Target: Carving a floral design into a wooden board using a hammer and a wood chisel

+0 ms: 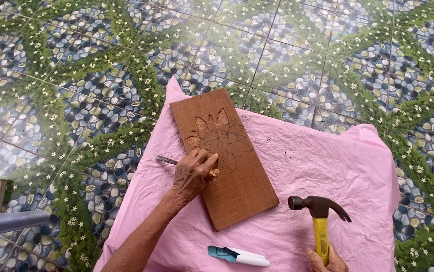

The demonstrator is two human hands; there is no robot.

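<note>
left hand [193,174] pins thin metal chisel [167,160] onto brown flower-carved wooden board [227,166]; right hand [328,259], partly out of frame, apparently fisted around yellow-handled claw hammer [319,216].

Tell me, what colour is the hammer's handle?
Yellow; the hammer shows best in the head view.

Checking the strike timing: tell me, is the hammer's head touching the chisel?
No, the yellow-handled claw hammer is held up by the right hand, well apart from the metal chisel in the left hand.
</note>
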